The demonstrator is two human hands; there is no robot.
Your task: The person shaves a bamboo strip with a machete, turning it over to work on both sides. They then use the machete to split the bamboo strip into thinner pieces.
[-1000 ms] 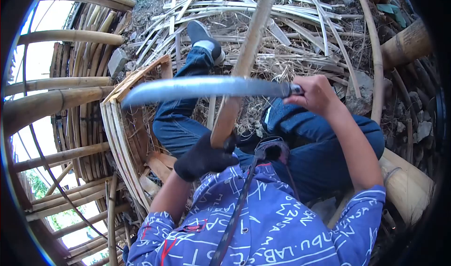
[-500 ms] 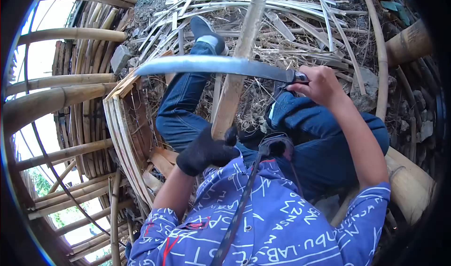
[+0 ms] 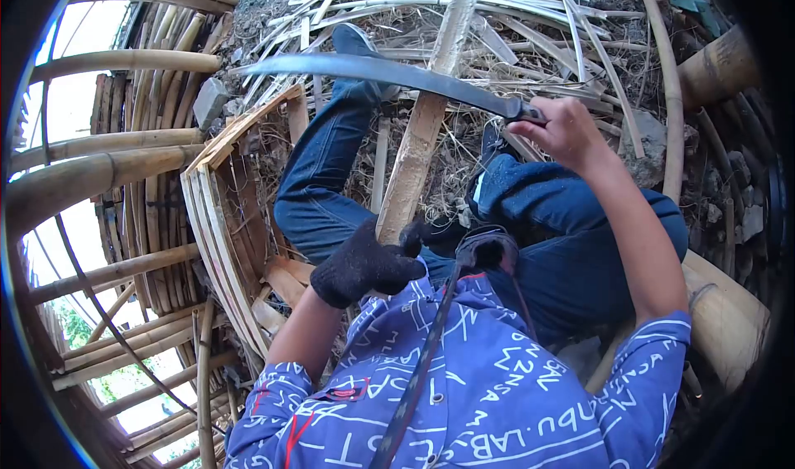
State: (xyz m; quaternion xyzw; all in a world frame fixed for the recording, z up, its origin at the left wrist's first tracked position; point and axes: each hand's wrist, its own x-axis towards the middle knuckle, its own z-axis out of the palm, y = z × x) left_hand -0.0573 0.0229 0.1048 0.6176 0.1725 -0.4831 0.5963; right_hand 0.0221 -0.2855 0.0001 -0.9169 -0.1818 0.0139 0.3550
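Observation:
My left hand (image 3: 364, 266), in a black glove, is closed around the near end of a long split bamboo strip (image 3: 411, 163). The strip runs up and away from my lap between my legs, its pale, rough inner face showing. In my bare right hand (image 3: 565, 135) is the dark handle of a machete (image 3: 397, 73). Its long, slightly curved blade points left and crosses over the strip in this view, well beyond my gloved hand. The tip is blurred by motion.
Thin bamboo slivers (image 3: 364, 9) litter the ground ahead. A wooden box-like frame (image 3: 203, 196) stands at my left, beside stacked bamboo poles (image 3: 157, 138). Thick bamboo (image 3: 725, 320) and a large stone (image 3: 646, 150) lie to the right. My legs (image 3: 331, 163) are bent around the strip.
The machete has risen and tilted, its tip swinging up and away from me. My right hand has moved up slightly with it. The left hand stays nearly in place on the strip.

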